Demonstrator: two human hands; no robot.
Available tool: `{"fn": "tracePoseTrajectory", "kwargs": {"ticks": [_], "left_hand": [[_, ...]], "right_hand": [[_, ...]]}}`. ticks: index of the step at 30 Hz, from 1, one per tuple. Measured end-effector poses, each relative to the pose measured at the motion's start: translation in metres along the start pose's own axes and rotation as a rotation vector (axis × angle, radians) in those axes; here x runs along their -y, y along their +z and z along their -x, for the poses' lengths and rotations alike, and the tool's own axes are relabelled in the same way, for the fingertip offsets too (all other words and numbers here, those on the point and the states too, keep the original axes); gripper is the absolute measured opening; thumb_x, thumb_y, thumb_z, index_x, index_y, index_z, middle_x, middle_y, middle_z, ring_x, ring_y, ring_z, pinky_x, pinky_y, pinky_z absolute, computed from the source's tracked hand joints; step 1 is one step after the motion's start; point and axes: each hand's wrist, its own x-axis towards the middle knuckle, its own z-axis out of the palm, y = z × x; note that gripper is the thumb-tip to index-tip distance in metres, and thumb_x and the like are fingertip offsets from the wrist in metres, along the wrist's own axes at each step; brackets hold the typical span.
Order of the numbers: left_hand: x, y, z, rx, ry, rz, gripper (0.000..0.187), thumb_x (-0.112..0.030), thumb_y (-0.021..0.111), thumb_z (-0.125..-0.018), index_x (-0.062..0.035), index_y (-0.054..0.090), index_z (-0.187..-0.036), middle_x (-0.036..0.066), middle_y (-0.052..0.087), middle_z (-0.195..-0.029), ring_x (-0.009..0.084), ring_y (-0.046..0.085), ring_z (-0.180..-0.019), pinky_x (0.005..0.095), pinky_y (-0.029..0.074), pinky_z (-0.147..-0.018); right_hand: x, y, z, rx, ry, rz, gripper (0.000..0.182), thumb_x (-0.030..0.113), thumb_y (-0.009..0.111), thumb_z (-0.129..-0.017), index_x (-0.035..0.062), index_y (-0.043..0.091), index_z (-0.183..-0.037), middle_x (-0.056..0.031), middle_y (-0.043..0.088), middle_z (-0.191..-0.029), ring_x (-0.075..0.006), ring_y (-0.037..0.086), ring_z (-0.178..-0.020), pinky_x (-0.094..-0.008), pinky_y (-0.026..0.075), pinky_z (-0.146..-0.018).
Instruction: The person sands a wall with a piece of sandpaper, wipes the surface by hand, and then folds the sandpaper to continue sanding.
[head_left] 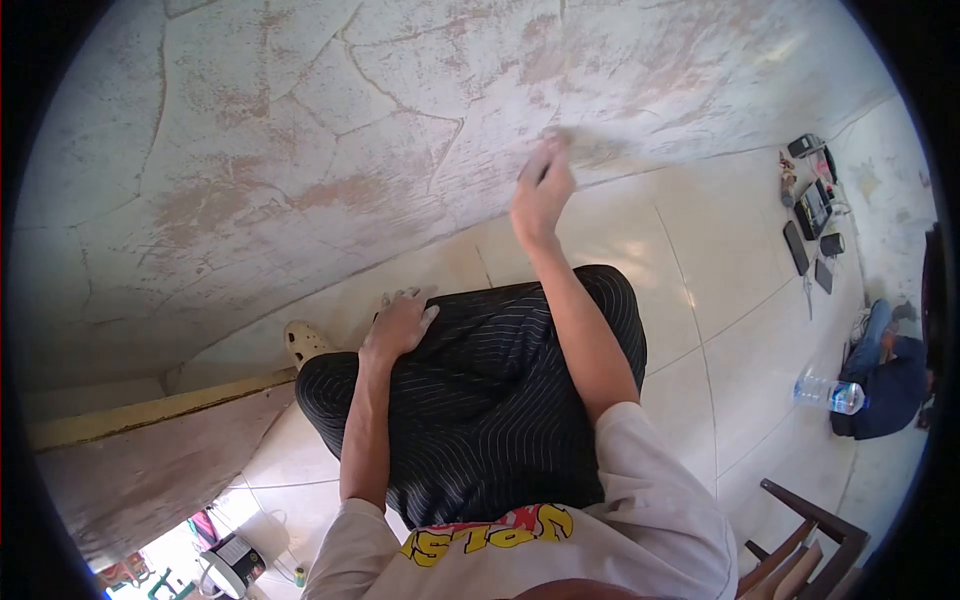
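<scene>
- A tiled floor (640, 230) is seen, edged by a patchy wall (390, 120) across the upper frame.
- And the hands?
- Centre-left, the left hand (400, 325) is laid loosely open on striped trousers (480, 400); at upper centre, the right hand (543, 205) is curled by the wall; blurred, anything gripped cannot be told.
- The wall?
- Judged rigid, brittle-faced; no handhold is offered, only flat contact.

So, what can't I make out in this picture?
All in the head view:
Whether the right hand holds anything near the wall: blurred at its tips.
The right foot: hidden beneath the striped trousers.
The rest of the wooden furniture: cut off by the lower right edge.
What the smallest items at right are: too small.
</scene>
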Motion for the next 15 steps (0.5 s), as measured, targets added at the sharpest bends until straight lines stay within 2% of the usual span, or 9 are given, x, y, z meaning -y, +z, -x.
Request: {"fn": "tracePoseTrajectory", "kwargs": {"ticks": [1, 3, 5, 7, 8, 10, 11, 13, 15], "left_hand": [[0.000, -0.001, -0.003, -0.060, 0.025, 0.086, 0.045, -0.030, 0.050, -0.099, -0.0086, 0.049, -0.139, 0.020, 0.056, -0.133, 0.0401, 0.050, -0.125, 0.0561, 0.033, -0.110], [0.000, -0.002, 0.002, -0.116, 0.037, 0.175, 0.046, -0.030, 0.050, -0.099, -0.0087, 0.049, -0.139, 0.020, 0.056, -0.132, 0.0396, 0.049, -0.125, 0.0565, 0.032, -0.110], [-0.004, -0.008, 0.004, 0.067, -0.051, 0.045, 0.045, -0.031, 0.050, -0.099, -0.0094, 0.049, -0.139, 0.020, 0.056, -0.133, 0.0386, 0.048, -0.127, 0.0571, 0.031, -0.110], [-0.001, -0.005, -0.001, 0.017, -0.023, 0.054, 0.045, -0.031, 0.050, -0.099, -0.0095, 0.049, -0.139, 0.020, 0.056, -0.133, 0.0388, 0.048, -0.127, 0.0570, 0.031, -0.111], [0.000, -0.001, -0.001, -0.016, -0.001, 0.064, 0.045, -0.031, 0.050, -0.099, -0.0097, 0.049, -0.139, 0.020, 0.056, -0.133, 0.0390, 0.048, -0.126, 0.0569, 0.031, -0.111], [0.003, 0.004, -0.004, -0.058, 0.028, 0.127, 0.045, -0.030, 0.050, -0.099, -0.0097, 0.049, -0.139, 0.020, 0.056, -0.133, 0.0391, 0.048, -0.126, 0.0569, 0.031, -0.111], [0.005, 0.005, -0.003, -0.112, 0.053, 0.192, 0.045, -0.030, 0.050, -0.099, -0.0097, 0.049, -0.139, 0.020, 0.055, -0.133, 0.0392, 0.049, -0.126, 0.0569, 0.031, -0.111], [0.005, 0.006, 0.004, -0.071, 0.021, 0.106, 0.045, -0.030, 0.051, -0.099, -0.0095, 0.049, -0.139, 0.020, 0.055, -0.133, 0.0394, 0.049, -0.126, 0.0568, 0.031, -0.111], [0.002, 0.001, -0.001, -0.028, 0.003, 0.012, 0.045, -0.030, 0.051, -0.099, -0.0094, 0.049, -0.139, 0.020, 0.055, -0.134, 0.0397, 0.049, -0.126, 0.0566, 0.031, -0.111]], "right_hand": [[0.002, -0.002, -0.005, -0.026, 0.214, -0.069, 0.027, 0.014, 0.040, -0.105, -0.0052, 0.048, -0.088, -0.0121, 0.045, -0.067, -0.0229, 0.037, -0.061, -0.0375, 0.039, -0.059], [0.002, -0.004, -0.005, -0.015, 0.260, -0.079, 0.027, 0.014, 0.041, -0.105, -0.0063, 0.050, -0.090, -0.0132, 0.048, -0.068, -0.0236, 0.038, -0.061, -0.0382, 0.039, -0.059], [0.002, -0.002, -0.003, -0.002, 0.287, -0.094, 0.027, 0.014, 0.041, -0.105, -0.0074, 0.051, -0.092, -0.0143, 0.050, -0.069, -0.0243, 0.039, -0.061, -0.0389, 0.040, -0.060], [-0.001, 0.002, 0.006, 0.002, -0.218, 0.082, 0.028, 0.016, 0.042, -0.105, -0.0084, 0.051, -0.093, -0.0142, 0.053, -0.069, -0.0246, 0.043, -0.060, -0.0386, 0.040, -0.059], [-0.007, 0.001, 0.003, -0.003, -0.212, 0.089, 0.028, 0.016, 0.042, -0.105, -0.0084, 0.051, -0.093, -0.0142, 0.053, -0.069, -0.0246, 0.043, -0.060, -0.0386, 0.040, -0.059], [-0.008, 0.004, -0.010, -0.153, 0.268, -0.112, 0.029, 0.017, 0.043, -0.104, -0.0064, 0.049, -0.088, -0.0114, 0.051, -0.064, -0.0244, 0.046, -0.057, -0.0372, 0.040, -0.056], [-0.008, 0.001, -0.003, -0.151, 0.275, -0.113, 0.029, 0.017, 0.043, -0.104, -0.0064, 0.049, -0.088, -0.0114, 0.051, -0.064, -0.0244, 0.046, -0.057, -0.0372, 0.040, -0.056], [-0.004, -0.007, 0.007, 0.122, 0.144, 0.041, 0.027, 0.017, 0.043, -0.104, -0.0056, 0.051, -0.092, -0.0102, 0.052, -0.064, -0.0228, 0.049, -0.056, -0.0355, 0.041, -0.055], [0.007, -0.008, 0.004, 0.091, 0.141, -0.001, 0.027, 0.017, 0.042, -0.104, -0.0048, 0.051, -0.091, -0.0096, 0.052, -0.064, -0.0209, 0.048, -0.054, -0.0349, 0.040, -0.054]]}}
